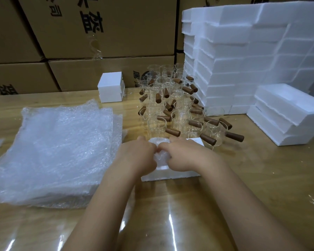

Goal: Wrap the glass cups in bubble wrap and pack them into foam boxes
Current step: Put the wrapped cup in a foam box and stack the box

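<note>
Both hands are at desk centre, close together, with the knuckles almost meeting. The left hand and right hand both have fingers curled onto 1 bubble-wrap bundle, gripping it from either side. The wrap hides what is inside. The bundle sits at an open foam box lying flat on the wooden desk right in front of the person. The hands cover it, so how far into the box it sits cannot be told.

Just behind the box is a cluster of unwrapped glass cups. They are clear and upright, each with 1 brown wooden side handle, and the handles point in mixed directions. The nearest cups are just beside the box's far edge.

Left of the hands is a flat pile of bubble wrap sheets, near the left forearm.

At right rear a tall foam box stack, white, stands right beside the cups. In front of it, further right, is a lower foam stack. A small foam block stands at the back of the desk, left of the cups. Cardboard cartons with black print line the back.
</note>
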Available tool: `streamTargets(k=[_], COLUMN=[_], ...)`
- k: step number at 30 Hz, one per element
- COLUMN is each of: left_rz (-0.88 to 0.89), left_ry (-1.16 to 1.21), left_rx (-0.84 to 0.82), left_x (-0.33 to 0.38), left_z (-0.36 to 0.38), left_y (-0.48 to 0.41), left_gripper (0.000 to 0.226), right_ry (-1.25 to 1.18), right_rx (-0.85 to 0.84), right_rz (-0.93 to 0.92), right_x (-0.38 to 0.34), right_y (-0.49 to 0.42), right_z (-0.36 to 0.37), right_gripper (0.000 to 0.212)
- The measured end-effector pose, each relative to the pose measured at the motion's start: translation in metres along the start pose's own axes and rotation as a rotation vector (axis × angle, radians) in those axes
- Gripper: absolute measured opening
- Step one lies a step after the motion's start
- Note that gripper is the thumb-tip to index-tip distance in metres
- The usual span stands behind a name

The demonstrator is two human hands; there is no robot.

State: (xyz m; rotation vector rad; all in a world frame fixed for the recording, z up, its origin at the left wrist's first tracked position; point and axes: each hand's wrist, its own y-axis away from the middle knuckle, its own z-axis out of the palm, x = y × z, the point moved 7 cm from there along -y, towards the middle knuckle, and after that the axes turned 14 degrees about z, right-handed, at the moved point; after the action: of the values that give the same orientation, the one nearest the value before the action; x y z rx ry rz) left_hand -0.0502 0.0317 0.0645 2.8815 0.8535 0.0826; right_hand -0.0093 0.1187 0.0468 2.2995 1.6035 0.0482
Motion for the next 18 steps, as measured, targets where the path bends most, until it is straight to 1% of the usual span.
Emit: streamTargets(k=[2,4,9,11,14,18], left_rz=[-0.007,-0.013,-0.011,-0.021,-0.039,-0.036], left_ry=[0.013,0.029,0.055,0.058,0.077,0.105], left_rx=[0.023,0.012,-0.053,-0.074,-0.077,-0.064], left_x=[-0.004,-0.006,-0.003,-0.003,-0.004,-0.004], left_z=[-0.004,-0.004,0.006,0.010,0.014,0.016], left_y=[0.002,0.002,-0.001,-0.004,-0.006,-0.008], left_gripper=[0.044,0.048,0.049,0.051,0.054,0.055], right_ry=[-0.051,-0.104,-0.111,-0.095,-0.043,0.013], right_rx=[-0.072,-0.126,-0.136,-0.120,-0.038,0.028], right_rz=[-0.008,-0.019,0.002,0.017,0.033,0.013], right_x=[0.004,0.009,0.017,0.013,0.007,0.002], right_y=[0.001,0.002,0.006,0.005,0.000,-0.003], right_z=[0.000,-0.004,-0.009,-0.005,-0.001,0.002], right_gripper=[0.059,0.063,0.067,0.067,0.064,0.054])
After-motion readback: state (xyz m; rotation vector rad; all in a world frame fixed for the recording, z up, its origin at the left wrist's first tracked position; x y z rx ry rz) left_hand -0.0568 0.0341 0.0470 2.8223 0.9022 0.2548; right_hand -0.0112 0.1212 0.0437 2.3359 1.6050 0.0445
